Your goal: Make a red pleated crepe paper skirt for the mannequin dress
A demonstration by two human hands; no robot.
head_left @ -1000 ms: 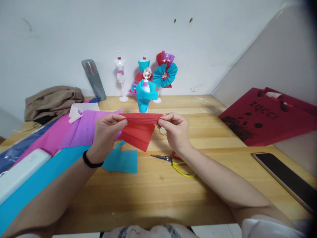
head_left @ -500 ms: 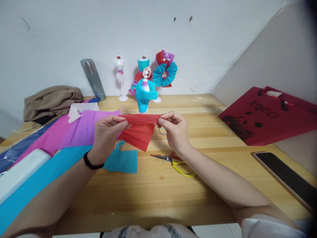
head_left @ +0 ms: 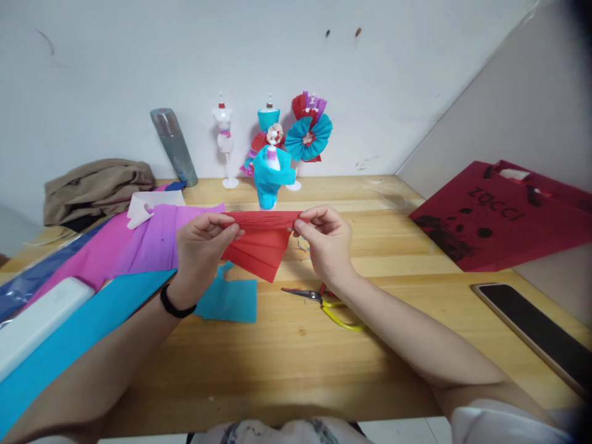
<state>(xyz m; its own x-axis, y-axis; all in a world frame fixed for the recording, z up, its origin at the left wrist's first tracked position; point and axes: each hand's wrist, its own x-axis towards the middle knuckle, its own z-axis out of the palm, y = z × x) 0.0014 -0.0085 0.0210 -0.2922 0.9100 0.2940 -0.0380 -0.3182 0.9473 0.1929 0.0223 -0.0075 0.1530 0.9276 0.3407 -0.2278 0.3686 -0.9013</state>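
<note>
Left hand (head_left: 198,250) and right hand (head_left: 329,243) pinch a pleated red crepe-like sheet (head_left: 261,246) between them.
It looks light, soft, tearable, best held along that folded top; yellow-handled metal scissors (head_left: 316,296) at five o'clock; crimson paper bag (head_left: 513,228) at three, lettered "ZOCCI", second letter uncertain from here.

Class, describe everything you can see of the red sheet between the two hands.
The red sheet is plain, matte and thin, like crepe paper or light cloth. Its upper edge is gathered in narrow folds and held roughly level, pinched by the left hand and the right hand at opposite ends. Below, a creased flap hangs over the table, narrowing to a lower corner.
</note>
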